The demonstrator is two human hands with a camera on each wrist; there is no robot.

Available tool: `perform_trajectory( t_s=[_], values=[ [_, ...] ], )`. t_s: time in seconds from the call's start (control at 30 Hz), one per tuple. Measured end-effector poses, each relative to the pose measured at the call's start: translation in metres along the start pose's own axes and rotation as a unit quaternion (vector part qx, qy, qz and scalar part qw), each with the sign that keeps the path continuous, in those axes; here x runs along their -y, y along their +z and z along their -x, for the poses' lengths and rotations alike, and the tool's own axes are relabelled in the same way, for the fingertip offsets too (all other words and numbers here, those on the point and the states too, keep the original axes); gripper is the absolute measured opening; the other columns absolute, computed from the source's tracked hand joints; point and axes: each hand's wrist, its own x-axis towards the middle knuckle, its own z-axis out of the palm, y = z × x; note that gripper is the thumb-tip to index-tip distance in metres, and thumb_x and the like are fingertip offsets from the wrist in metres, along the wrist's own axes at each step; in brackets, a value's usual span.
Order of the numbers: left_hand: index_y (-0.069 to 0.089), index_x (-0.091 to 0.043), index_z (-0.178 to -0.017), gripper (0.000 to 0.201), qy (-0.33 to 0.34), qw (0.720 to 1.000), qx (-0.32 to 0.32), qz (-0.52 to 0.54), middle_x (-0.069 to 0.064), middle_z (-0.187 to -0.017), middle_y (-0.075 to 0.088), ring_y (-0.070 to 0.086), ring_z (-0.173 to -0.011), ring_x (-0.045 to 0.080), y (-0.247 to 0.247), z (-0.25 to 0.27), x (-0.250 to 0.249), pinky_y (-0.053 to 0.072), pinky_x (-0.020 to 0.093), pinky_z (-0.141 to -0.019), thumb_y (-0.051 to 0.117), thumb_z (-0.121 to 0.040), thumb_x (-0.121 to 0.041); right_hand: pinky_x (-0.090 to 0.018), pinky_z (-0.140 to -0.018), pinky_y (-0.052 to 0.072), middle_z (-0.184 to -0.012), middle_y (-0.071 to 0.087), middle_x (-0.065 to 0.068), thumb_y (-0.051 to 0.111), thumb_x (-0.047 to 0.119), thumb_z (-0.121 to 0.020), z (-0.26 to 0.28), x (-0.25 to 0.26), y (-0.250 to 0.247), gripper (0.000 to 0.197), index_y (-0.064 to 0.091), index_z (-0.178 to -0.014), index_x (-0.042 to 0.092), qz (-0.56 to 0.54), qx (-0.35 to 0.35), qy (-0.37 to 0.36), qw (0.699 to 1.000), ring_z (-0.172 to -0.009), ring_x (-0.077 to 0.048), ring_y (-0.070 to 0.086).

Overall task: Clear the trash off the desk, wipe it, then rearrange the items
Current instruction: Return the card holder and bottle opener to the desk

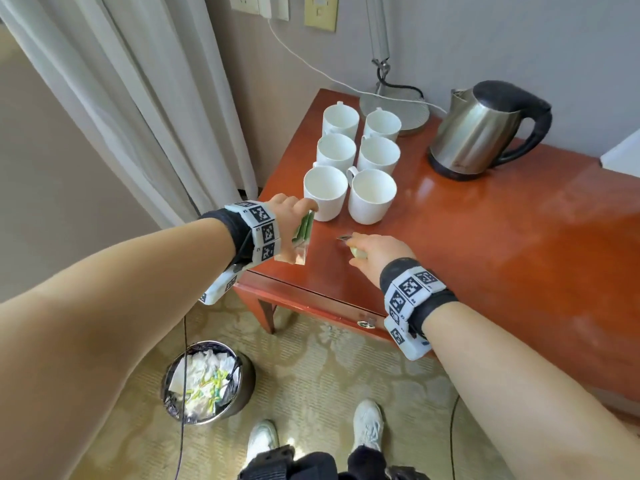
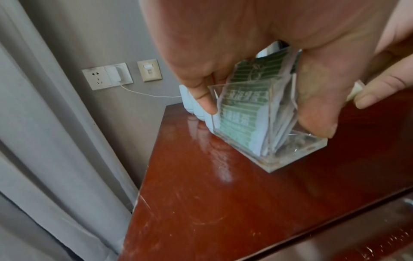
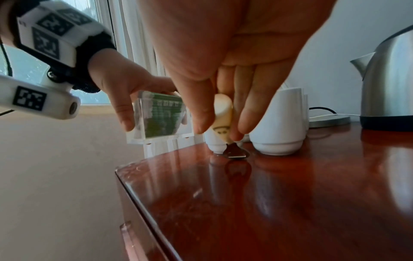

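My left hand (image 1: 294,211) grips a clear acrylic holder (image 1: 300,244) of green tea sachets (image 2: 241,113) from above. It is tilted and held just over the front left corner of the red-brown desk (image 1: 502,244); the right wrist view shows the acrylic holder (image 3: 161,118) off the surface. To its right, my right hand (image 1: 360,249) pinches the cream handle of a small bottle opener (image 3: 222,113). The opener's metal head (image 3: 235,153) touches the desk in front of the cups.
Several white cups (image 1: 372,195) stand in two rows at the desk's back left. A steel kettle (image 1: 485,129) and a lamp base (image 1: 394,112) are behind them. A bin (image 1: 207,382) holding paper trash sits on the carpet below the corner. A curtain (image 1: 138,98) hangs on the left.
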Motion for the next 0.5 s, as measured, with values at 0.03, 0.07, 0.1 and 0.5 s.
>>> perform_trajectory(
  t_s=[0.03,0.07,0.1,0.5],
  values=[
    [0.016,-0.028,-0.140,0.097,0.009,1.000,0.002,-0.004,0.001,-0.132,0.041,0.035,-0.125,0.023,0.005,-0.004,0.002,0.040,0.043,-0.103,0.076,-0.065,-0.038,-0.029,-0.105,0.032,-0.149,0.036,0.003,0.047,0.023,-0.097,-0.005,0.003,0.006,0.042,0.043,-0.139,0.023,0.004,0.002,0.002,1.000,-0.129,-0.022,0.043],
    [0.016,-0.028,-0.140,0.097,0.017,1.000,0.004,-0.007,0.001,-0.132,0.041,0.035,-0.125,0.023,0.009,-0.009,0.003,0.040,0.043,-0.103,0.077,-0.065,-0.038,-0.031,-0.105,0.033,-0.149,0.036,0.002,0.046,0.023,-0.097,-0.009,0.005,0.011,0.041,0.044,-0.138,0.022,0.005,-0.001,0.005,1.000,-0.129,-0.022,0.043],
    [0.016,-0.027,-0.140,0.097,0.024,1.000,0.006,-0.008,0.001,-0.133,0.040,0.035,-0.125,0.024,0.014,-0.012,0.003,0.040,0.042,-0.103,0.077,-0.066,-0.037,-0.030,-0.105,0.033,-0.150,0.034,0.002,0.047,0.023,-0.096,-0.012,0.006,0.017,0.041,0.045,-0.137,0.022,0.001,-0.006,0.008,1.000,-0.130,-0.022,0.042],
    [0.015,-0.024,-0.141,0.097,0.055,0.998,0.015,0.004,0.003,-0.137,0.036,0.030,-0.129,0.024,0.031,-0.036,0.011,0.037,0.042,-0.106,0.077,-0.069,-0.042,-0.020,-0.083,0.037,-0.138,0.040,-0.001,0.052,0.019,-0.092,-0.028,0.017,0.050,0.038,0.046,-0.130,0.020,-0.093,-0.003,0.068,0.993,-0.111,-0.020,0.052]
  ],
)
